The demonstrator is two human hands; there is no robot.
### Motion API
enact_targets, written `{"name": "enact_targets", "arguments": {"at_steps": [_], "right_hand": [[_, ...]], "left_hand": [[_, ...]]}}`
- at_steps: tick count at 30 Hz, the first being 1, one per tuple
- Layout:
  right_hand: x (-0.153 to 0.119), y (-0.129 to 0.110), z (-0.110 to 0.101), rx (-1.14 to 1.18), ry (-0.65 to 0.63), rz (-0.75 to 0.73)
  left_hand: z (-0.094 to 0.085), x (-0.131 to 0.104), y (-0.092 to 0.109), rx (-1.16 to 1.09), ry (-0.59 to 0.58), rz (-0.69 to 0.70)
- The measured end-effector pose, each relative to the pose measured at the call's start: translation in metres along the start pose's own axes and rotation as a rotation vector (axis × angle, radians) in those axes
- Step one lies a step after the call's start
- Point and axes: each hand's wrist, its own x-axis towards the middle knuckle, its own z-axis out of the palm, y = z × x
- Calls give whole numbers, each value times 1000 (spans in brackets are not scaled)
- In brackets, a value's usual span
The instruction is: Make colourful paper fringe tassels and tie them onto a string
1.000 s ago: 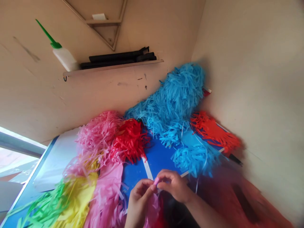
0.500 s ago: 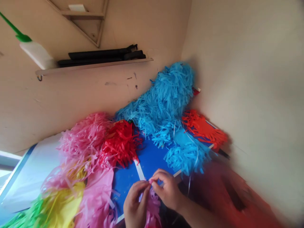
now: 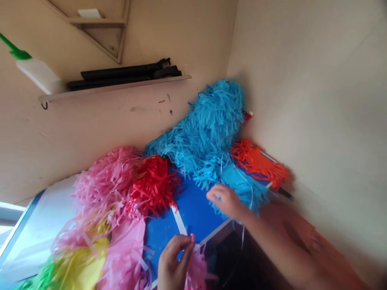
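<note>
"Now, state the condition of each grip."

"My left grip (image 3: 174,262) is clamped, thumb against finger, on the narrow upper end of a pink fringed paper piece (image 3: 198,264), which hangs beside it at the front edge of the blue surface (image 3: 196,201). My right grip (image 3: 225,200) is apart from that piece, fingers curled; blur prevents me from telling whether it holds anything."

"Which handling applies?"

"In my judgement: pinch the narrow end only, apply light, even pressure, and leave the fringe free, since thin paper could tear."

"Report adjacent items and obstructions."

"Beyond my right grip lies a light-blue fringed paper sheet (image 3: 237,178). A thin white string (image 3: 252,193) crosses it and hangs past the edge; I rate it a snag risk. To the left lie a flat pink fringed paper sheet (image 3: 130,237) and a red fringed paper bundle (image 3: 152,183)."
</note>
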Motion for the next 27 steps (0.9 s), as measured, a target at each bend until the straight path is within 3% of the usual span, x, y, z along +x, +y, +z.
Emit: {"name": "enact_targets", "arguments": {"at_steps": [2, 5, 7, 10, 13, 16, 17, 19, 22, 24, 27], "right_hand": [[29, 46, -16, -135, 18, 87], [61, 94, -33, -224, -26, 75], [74, 109, -40, -250, -50, 50], [80, 110, -50, -241, -32, 51], [67, 88, -61, -199, 54, 94], [32, 34, -62, -13, 111, 140], [17, 11, -59, 227, 71, 180], [-12, -36, -47, 631, -141, 241], [-40, -89, -26, 761, -184, 268], [-46, -105, -17, 762, -174, 264], [-46, -109, -14, 764, -222, 274]], "left_hand": [[-3, 0, 0, -54, -24, -22], [1, 0, 0, -157, -26, -91], [5, 0, 2, -262, 40, -215], [3, -1, 7, -487, 199, -512], [-7, -1, 13, -680, 255, -707], [-10, 0, 18, -829, 255, -729], [-8, 0, 18, -873, 240, -721], [-3, 0, 18, -934, 208, -707], [4, -2, 18, -977, 194, -716], [6, -3, 19, -991, 221, -737], [5, -6, 19, -983, 261, -736]]}}
